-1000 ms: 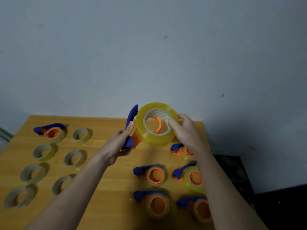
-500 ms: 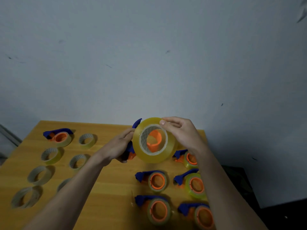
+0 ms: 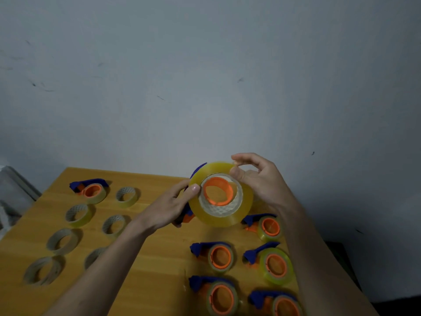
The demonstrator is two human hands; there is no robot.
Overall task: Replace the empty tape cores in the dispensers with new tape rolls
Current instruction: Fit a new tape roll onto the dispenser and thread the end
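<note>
A thick yellow tape roll (image 3: pixel 245 202) is held up above the wooden table (image 3: pixel 148 265), and the orange hub (image 3: pixel 219 190) of a blue dispenser sits inside its core. My left hand (image 3: pixel 169 205) grips the blue dispenser's handle, thumb pressed on the roll's left face. My right hand (image 3: pixel 259 179) pinches the roll's top right rim with thumb and fingers. Most of the dispenser's blue body is hidden behind the roll and my left hand.
Several blue-and-orange dispensers (image 3: pixel 218 256) with tape lie at the right of the table; one more dispenser (image 3: pixel 91 189) lies at the far left. Several thin rolls and empty cores (image 3: pixel 63 241) lie in two columns on the left. A grey wall stands behind.
The roll has slid onto the dispenser's orange hub, which now fills the core. Both hands and the view shifted slightly; my right hand moved up to the roll's top rim.
</note>
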